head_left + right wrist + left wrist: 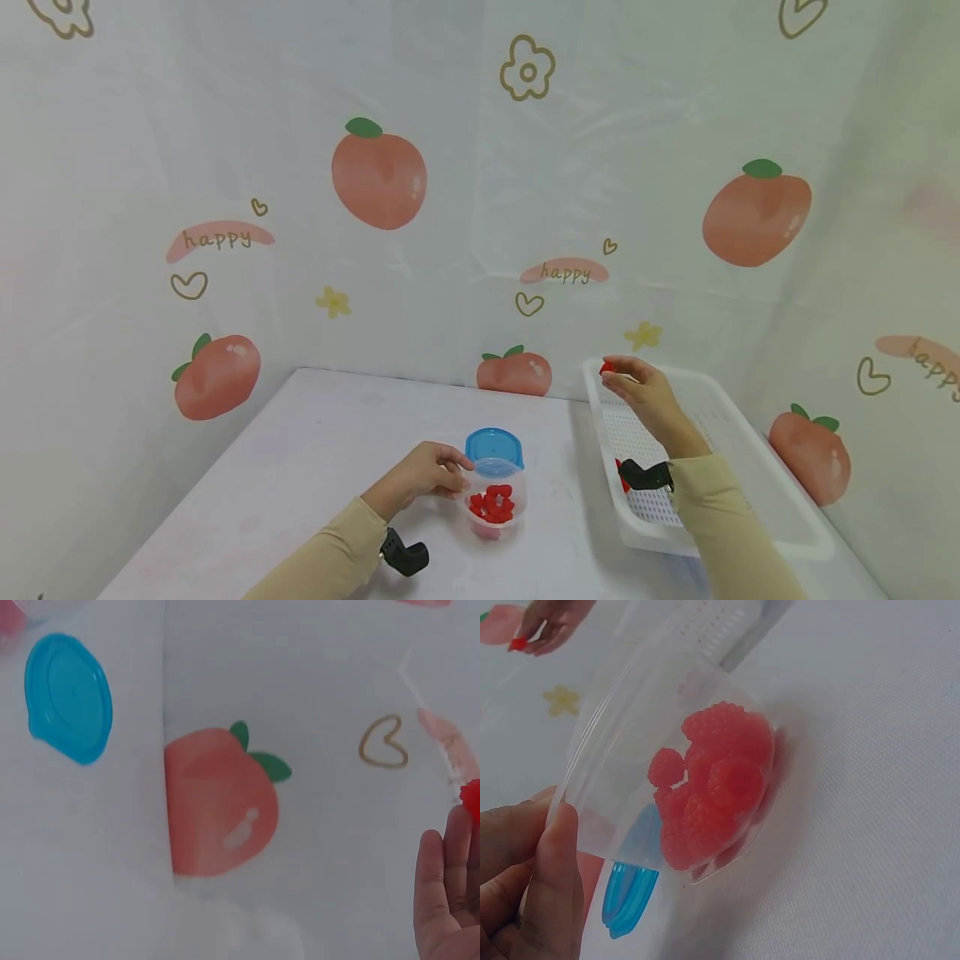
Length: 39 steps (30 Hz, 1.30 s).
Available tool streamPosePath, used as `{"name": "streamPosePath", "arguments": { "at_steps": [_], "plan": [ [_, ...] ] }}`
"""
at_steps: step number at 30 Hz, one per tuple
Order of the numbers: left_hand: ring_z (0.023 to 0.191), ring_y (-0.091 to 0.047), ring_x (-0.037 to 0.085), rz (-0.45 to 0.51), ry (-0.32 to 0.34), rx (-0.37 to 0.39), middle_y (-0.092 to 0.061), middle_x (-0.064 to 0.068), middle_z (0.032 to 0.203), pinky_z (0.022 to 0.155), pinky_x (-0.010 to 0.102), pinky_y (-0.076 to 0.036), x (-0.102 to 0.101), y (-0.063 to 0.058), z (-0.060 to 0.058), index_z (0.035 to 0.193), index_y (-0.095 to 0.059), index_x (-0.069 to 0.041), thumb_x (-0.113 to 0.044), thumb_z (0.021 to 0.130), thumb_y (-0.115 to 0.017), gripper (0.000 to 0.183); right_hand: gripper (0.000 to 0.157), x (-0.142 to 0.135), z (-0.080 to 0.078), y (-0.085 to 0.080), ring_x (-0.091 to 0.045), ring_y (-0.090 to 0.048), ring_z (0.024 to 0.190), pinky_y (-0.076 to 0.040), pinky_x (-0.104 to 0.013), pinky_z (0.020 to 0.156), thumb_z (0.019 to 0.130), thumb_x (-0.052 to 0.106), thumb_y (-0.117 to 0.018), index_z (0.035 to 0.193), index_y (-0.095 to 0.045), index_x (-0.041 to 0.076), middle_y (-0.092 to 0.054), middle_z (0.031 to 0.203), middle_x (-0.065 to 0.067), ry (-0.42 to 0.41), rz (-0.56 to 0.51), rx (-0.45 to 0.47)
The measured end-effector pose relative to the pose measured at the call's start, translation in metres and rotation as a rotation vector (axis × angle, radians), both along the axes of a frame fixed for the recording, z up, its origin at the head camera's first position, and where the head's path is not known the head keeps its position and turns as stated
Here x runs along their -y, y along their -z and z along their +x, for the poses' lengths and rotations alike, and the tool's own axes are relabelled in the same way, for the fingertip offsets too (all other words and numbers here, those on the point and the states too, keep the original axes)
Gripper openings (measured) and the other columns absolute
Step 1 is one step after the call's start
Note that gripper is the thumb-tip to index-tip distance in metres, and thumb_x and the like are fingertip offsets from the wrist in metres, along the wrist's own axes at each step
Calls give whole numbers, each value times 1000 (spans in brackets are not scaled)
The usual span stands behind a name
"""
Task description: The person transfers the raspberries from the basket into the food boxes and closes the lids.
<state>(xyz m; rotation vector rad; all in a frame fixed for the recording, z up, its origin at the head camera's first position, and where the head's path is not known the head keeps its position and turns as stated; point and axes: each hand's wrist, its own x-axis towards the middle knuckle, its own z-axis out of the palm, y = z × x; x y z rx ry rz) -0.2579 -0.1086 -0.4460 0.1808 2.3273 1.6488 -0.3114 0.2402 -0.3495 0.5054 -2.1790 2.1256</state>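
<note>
i have the left hand (420,482) pinching the rim of a see-through bowl (619,784), thumb on one side of the wall and fingers on the other, drawn together to little more than the thickness of the plastic. below and beyond those fingertips, inside the bowl, i see a heap of red raspberries (712,787). just past the left fingers, behind the bowl, a blue lid (492,446) lies on the worktop (315,467); i can't tell whether the two touch.

my right hand (651,404) is raised, grasping a single red raspberry (606,367) between thumb and fingertips, the gap only as wide as the fruit. in the right wrist view that fruit sits at the very edge, cut off, so i see just part of the grip. under these fingers stands a white basket (757,475) with a perforated bottom. below the raised fingers, by the basket's near left wall, i spot something red (621,473), partly hidden behind the black wrist camera (641,475), too covered for me to identify.
</note>
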Motion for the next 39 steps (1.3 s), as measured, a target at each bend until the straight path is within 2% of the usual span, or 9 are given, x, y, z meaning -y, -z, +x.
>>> {"name": "streamPosePath", "arguments": {
  "at_steps": [4,9,18,22,26,29,33,39],
  "plan": [
    [63,-63,13,-1,1,2,-60,7,79,65,26,-59,0,0,0,104,-70,-2,-5,82,-74,22,16,12,6,-1,-4,-62,94,-51,-15,89,94,9,-62,106,-62,19,-60,99,5,-2,34,-5],
    [62,-63,12,11,5,12,-59,7,78,64,26,-59,-1,-1,-1,103,-69,-1,-4,82,-75,22,20,26,15,1,-6,-60,92,-51,-14,87,92,13,-66,112,-59,13,-60,100,6,12,152,-25],
    [63,-62,12,11,12,11,-59,6,78,64,26,-59,0,-1,-1,103,-69,-1,-4,82,-75,23,20,52,33,-1,-10,-64,91,-52,-18,86,90,9,-67,109,-60,12,-59,101,2,-60,158,-54],
    [63,-63,12,20,18,15,-60,7,78,65,27,-59,0,-1,-2,104,-69,0,-3,82,-74,23,28,63,41,2,-13,-64,89,-53,-19,87,90,12,-68,113,-57,1,-59,102,0,-84,185,-42],
    [63,-63,13,26,20,16,-60,7,78,65,27,-59,0,-1,-1,104,-69,0,-3,82,-75,23,35,74,50,7,-14,-64,90,-53,-22,87,89,15,-69,115,-55,-3,-59,103,-3,-100,223,-35],
    [64,-63,13,29,22,17,-60,7,78,65,27,-59,0,-1,-1,104,-69,1,-3,81,-75,24,33,81,56,11,-15,-64,91,-53,-23,87,89,17,-70,113,-56,0,-60,104,-6,-114,239,-16],
    [63,-63,13,34,25,18,-60,7,78,65,27,-59,1,-1,-2,105,-69,1,-3,82,-74,24,33,89,63,19,-18,-63,90,-54,-24,86,89,17,-70,113,-56,-1,-58,106,-10,-144,242,7],
    [64,-64,13,42,30,21,-60,7,79,66,28,-60,1,-1,-2,106,-68,3,-2,82,-73,25,34,99,71,38,-18,-64,88,-55,-24,84,89,15,-70,113,-55,-4,-56,104,-9,-184,210,81]
  ]
}}
